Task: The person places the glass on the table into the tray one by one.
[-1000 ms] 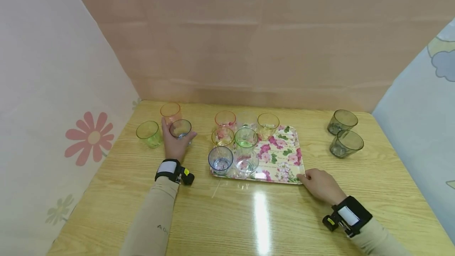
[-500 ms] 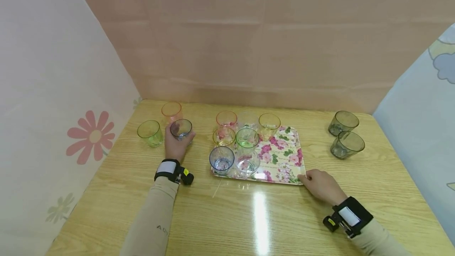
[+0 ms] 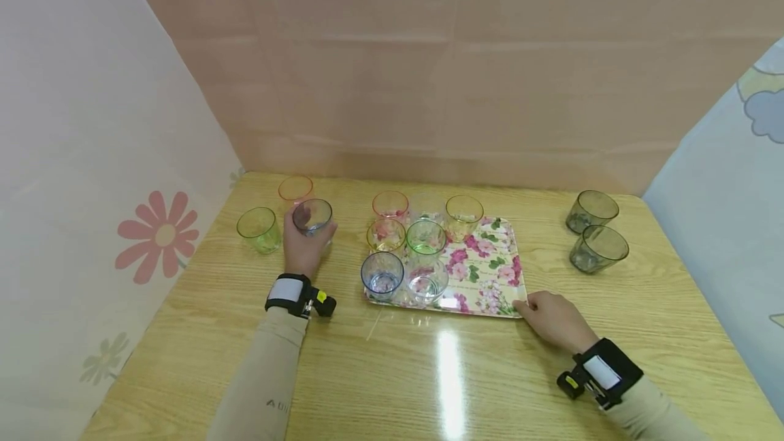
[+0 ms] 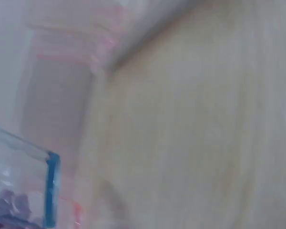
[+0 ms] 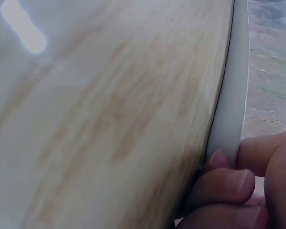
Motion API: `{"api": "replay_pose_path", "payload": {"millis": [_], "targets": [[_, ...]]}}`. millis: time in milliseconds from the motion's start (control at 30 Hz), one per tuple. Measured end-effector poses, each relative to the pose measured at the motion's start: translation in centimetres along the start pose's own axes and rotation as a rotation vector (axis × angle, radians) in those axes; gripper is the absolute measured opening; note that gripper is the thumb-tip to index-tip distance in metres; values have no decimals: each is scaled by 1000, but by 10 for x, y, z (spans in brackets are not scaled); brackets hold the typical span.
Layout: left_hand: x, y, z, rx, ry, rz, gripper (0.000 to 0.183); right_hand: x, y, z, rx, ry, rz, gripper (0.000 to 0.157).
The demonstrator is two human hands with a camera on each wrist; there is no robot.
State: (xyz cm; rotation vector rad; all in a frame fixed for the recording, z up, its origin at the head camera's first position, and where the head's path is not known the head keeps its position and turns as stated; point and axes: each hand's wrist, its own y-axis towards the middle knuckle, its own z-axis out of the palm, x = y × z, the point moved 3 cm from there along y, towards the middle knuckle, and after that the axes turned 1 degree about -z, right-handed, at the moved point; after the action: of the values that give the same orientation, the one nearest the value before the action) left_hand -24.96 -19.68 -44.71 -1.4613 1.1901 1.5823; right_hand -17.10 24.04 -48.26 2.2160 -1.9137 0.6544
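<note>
My left hand [image 3: 304, 248] grips a clear drinking glass [image 3: 313, 218] with a dark blue rim, fingers and thumb around its sides. That glass's blue rim [image 4: 51, 191] shows at the lower left of the left wrist view, which is blurred. Just behind it stands a pink glass [image 3: 296, 190], and a green glass [image 3: 258, 229] is to its left. My right hand [image 3: 553, 318] pinches the near right corner of a flowered tray [image 3: 490, 278]. In the right wrist view, thumb and fingers [image 5: 224, 186] close on the tray's pale edge [image 5: 233, 95].
Grouped on the tray's left part are several glasses, among them a blue one [image 3: 382, 276], a green one [image 3: 425, 238] and an amber one [image 3: 463, 218]. Two smoky grey glasses [image 3: 591, 211] stand at the right. A wall [image 3: 453, 87] closes off the table's back.
The blue-rimmed glass in my left hand has risen slightly, and its rim now sits higher. My right hand and the tray stay put.
</note>
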Motion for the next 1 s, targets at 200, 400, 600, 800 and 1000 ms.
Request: {"api": "replay_pose_path", "payload": {"millis": [200, 400, 600, 800, 1000], "targets": [[-25, -8, -2, 0, -13, 4, 76, 1, 0, 0, -11, -3, -15, 42], [-61, -27, -1, 92, -22, 5, 77, 2, -1, -1, -3, -10, -25, 41], [-70, -37, 1, 198, -11, 72, 74, 2, -2, -2, -3, -18, -27, 41], [-69, -51, 3, 255, 26, 119, 77, 0, -1, -1, 10, 12, 13, 49], [-78, -68, 7, 310, -9, 170, 71, -2, 3, -14, -36, 71, 73, 64]]}}
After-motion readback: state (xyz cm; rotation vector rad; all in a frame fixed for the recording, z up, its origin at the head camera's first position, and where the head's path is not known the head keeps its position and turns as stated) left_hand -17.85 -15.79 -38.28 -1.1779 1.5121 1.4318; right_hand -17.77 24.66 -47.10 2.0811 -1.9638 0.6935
